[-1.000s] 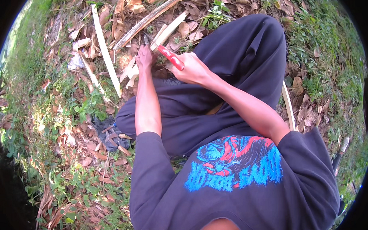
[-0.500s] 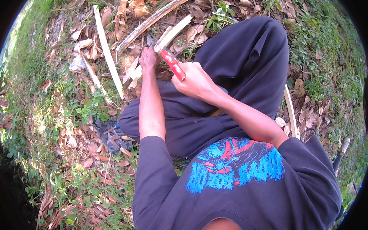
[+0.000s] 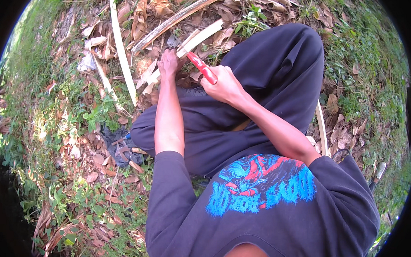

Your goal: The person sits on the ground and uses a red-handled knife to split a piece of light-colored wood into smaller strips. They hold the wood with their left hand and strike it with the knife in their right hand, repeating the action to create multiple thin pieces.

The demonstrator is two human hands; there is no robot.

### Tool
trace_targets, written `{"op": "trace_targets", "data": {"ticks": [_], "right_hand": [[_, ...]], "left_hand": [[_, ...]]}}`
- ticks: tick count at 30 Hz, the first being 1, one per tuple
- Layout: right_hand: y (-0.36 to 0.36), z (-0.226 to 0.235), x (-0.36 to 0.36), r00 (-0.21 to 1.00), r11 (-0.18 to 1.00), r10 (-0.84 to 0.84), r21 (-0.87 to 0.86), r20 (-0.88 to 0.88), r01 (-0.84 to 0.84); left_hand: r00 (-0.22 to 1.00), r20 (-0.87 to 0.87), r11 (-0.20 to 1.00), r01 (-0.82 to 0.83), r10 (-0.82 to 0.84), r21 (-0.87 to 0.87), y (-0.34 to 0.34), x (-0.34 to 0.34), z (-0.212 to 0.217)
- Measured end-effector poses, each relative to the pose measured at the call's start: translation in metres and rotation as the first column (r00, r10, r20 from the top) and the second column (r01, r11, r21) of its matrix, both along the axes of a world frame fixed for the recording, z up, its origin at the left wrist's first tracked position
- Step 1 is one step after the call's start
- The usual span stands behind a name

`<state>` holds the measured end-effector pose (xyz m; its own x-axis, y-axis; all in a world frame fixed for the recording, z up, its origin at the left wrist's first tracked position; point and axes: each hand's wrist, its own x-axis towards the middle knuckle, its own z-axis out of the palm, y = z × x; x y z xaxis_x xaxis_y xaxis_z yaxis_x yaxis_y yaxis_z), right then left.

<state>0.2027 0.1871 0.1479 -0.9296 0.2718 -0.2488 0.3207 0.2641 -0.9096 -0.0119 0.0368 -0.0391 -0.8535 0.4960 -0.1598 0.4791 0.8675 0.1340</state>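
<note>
My right hand is wrapped round the red handle of a tool. The tool points up and left to a pale, freshly stripped wooden strip, and its working end, against the strip, is too blurred to name. My left hand is closed on the strip, just left of the tool's tip. The strip slants from beside my left leg up to the right, its lower end showing below my left hand. What lies under my left fingers is partly hidden.
A long pale strip lies to the left, beside a thinner stick. A curved barked branch lies beyond my hands. Several small tools rest on dark cloth by my left knee. Another strip lies right of my legs, among dry leaves.
My right hand and the red-handled tool have shifted slightly right and lower against the strip. The whole view has also moved a little; my left hand stays on the strip.
</note>
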Motion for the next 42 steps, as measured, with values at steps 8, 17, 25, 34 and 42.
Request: {"op": "trace_targets", "data": {"ticks": [8,17,25,34,42], "right_hand": [[0.001,0.0,-0.017,0.999,0.999,0.031,0.042,-0.025,-0.03],[-0.013,0.042,0.03,0.98,0.998,-0.011,-0.062,-0.198,-0.002],[-0.001,0.029,0.05,0.948,0.982,-0.173,-0.124,-0.268,0.144],[0.016,0.059,0.064,0.916,0.916,-0.288,-0.36,-0.279,0.178],[0.027,0.061,0.07,0.922,0.91,-0.309,-0.355,-0.234,0.215]], "left_hand": [[0.999,0.033,0.988,-0.041,0.036,0.149,0.0,-0.008,0.005],[0.987,0.039,0.978,-0.162,0.158,0.13,0.007,0.008,0.028],[0.99,-0.138,0.929,0.021,0.032,0.369,-0.013,0.016,0.029],[0.983,-0.167,0.926,-0.009,0.077,0.377,-0.015,0.019,0.036],[0.923,-0.383,0.932,0.103,0.041,0.347,0.002,0.022,0.043]]}}
